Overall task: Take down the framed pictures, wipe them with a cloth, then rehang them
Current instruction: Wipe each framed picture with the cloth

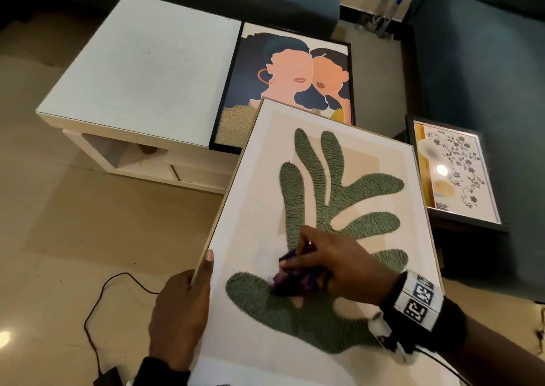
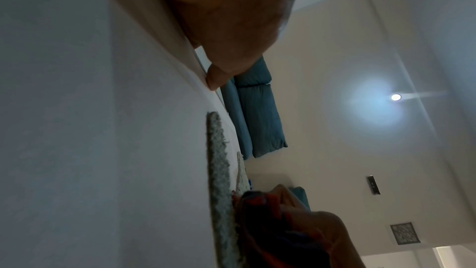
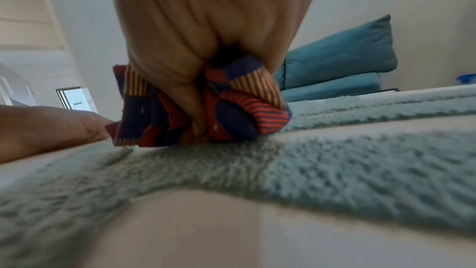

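From the head view you get the whole layout: the leaf picture (image 1: 321, 208), light frame with a fuzzy green leaf shape, is tilted up in front of the person, with the left hand (image 1: 180, 312) gripping its left edge, thumb over the front, and the right hand (image 1: 330, 260) pressing a bunched cloth (image 1: 290, 282) onto the lower part of the leaf. Only that view shows the other two: a portrait picture (image 1: 292, 82) lying on the white table (image 1: 141, 70) and a floral picture (image 1: 454, 176) on a dark stand beside the teal sofa (image 1: 477, 61). The right wrist view is the only one where you can read the cloth pattern, red, navy and orange stripes, fingers curled tight round it. The left wrist view is dim, mostly thumb and frame edge, plus a ceiling light (image 2: 396, 97). The bottom of the leaf picture is cut off.
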